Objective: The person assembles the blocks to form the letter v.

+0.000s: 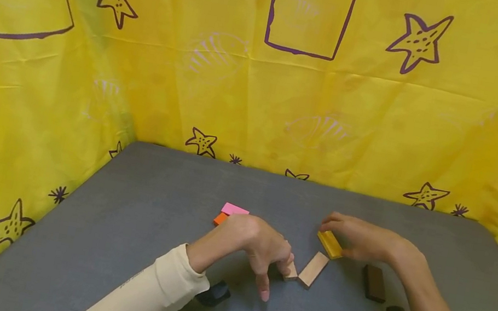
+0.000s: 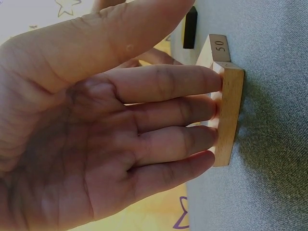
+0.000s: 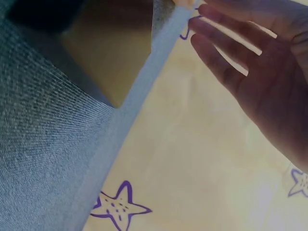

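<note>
In the head view my left hand (image 1: 265,247) reaches over a small pale wooden block (image 1: 292,271), partly hidden by the fingers. The left wrist view has its straight fingertips against that wooden block (image 2: 230,115), the thumb held apart. A second pale block (image 1: 313,270) meets it at an angle; its end reads "50" (image 2: 219,45). Further right, my right hand (image 1: 364,240) grips a yellow block (image 1: 330,245) between thumb and fingers, one at each end. In the right wrist view the right hand (image 3: 255,57) shows extended fingers, most of the block being out of frame.
A pink block (image 1: 235,210) and an orange block (image 1: 220,219) lie behind my left wrist. One dark brown block (image 1: 374,283) is beside my right forearm. Black objects (image 1: 213,294) sit by both sleeves. Yellow patterned cloth (image 1: 220,89) walls the grey table (image 1: 164,179).
</note>
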Demonstrator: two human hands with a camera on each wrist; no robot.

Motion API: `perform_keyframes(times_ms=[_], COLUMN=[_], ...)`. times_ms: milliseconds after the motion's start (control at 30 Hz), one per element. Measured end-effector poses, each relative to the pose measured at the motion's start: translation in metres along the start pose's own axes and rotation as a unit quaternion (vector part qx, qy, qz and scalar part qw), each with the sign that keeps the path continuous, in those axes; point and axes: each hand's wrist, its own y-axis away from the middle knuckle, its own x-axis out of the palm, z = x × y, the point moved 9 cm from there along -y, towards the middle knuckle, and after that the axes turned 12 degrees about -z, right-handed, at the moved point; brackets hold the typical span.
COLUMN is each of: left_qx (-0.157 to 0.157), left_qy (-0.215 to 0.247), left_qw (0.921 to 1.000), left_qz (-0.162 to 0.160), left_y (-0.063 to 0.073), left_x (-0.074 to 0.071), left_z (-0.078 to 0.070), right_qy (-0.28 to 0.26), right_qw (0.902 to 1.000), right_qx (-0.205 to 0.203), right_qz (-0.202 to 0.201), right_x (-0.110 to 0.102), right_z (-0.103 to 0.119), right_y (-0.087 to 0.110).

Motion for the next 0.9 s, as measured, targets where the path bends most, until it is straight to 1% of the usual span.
perform_keyframes(times_ms=[200,367,600,900], left_qx=[-0.004,-0.004,-0.007,-0.006], left_qy=[-0.005,0.001,0.006,0.002], left_qw=[1.0,1.0,0.9999,0.9999], left_qz=[-0.001,-0.004,-0.006,-0.009], left_y=[0.0,0.0,0.001,0.0], left_x=[0.001,0.001,0.001,0.0], left_z=[0.001,0.0,0.0,-0.001], right_qy=[0.002,0.015,0.014,0.003], right_qw=[0.9999,0.9999,0.9992,0.9979], right_qx=[0.003,0.004,0.038,0.061], right_qz=[0.013,0.003,0.003,0.021], right_x=[0.003,0.003,0.005,0.007], right_z=[0.001,-0.001,-0.009,-0.013], right_y=[-0.001,-0.002,-0.003,0.0])
